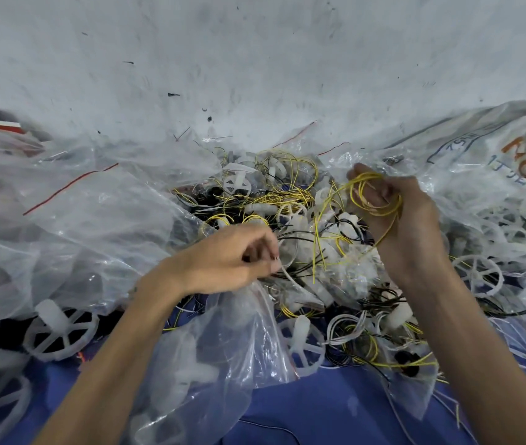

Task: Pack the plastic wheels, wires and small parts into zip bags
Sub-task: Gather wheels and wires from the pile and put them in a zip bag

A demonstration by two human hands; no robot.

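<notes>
My left hand [232, 258] pinches the top of a clear plastic zip bag [223, 342] near the front edge of the blue cloth [335, 412]. My right hand [412, 220] curls round a loop of thin yellow wire [364, 178]. A big heap of white plastic spoked wheels [301, 327] and loose wires waits in the middle, so I think most packing is left. Other clear bags [62, 220] by the left edge already hold wheels.
</notes>
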